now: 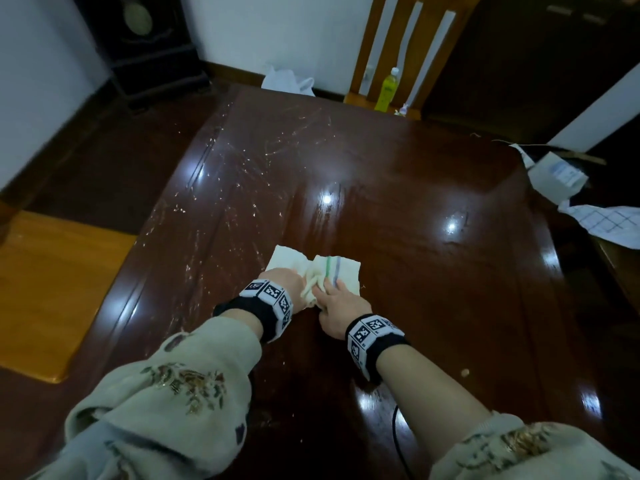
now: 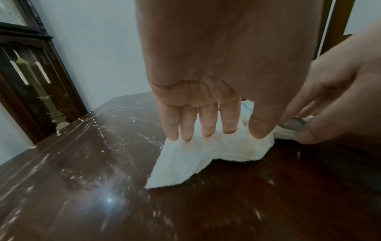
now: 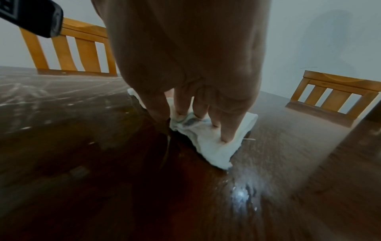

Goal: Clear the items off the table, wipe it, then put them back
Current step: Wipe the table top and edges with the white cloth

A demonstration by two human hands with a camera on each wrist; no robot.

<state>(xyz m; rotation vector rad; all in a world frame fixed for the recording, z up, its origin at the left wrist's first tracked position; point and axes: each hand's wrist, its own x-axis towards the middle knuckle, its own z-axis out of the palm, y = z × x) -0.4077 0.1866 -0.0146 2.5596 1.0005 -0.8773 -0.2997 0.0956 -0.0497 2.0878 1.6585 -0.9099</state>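
A white cloth with a green and a blue stripe lies bunched on the dark red wooden table, near its front middle. My left hand presses the cloth's left half flat with straight fingers and thumb. My right hand is on the right half; its thumb and forefinger pinch a striped fold while the other fingers press down. In the left wrist view the right hand shows at the right edge, holding that fold.
White streaks and specks cover the table's left and far part. A yellow-green bottle stands on the chair behind the table. A box and checked paper lie at the right. A clock cabinet stands far left.
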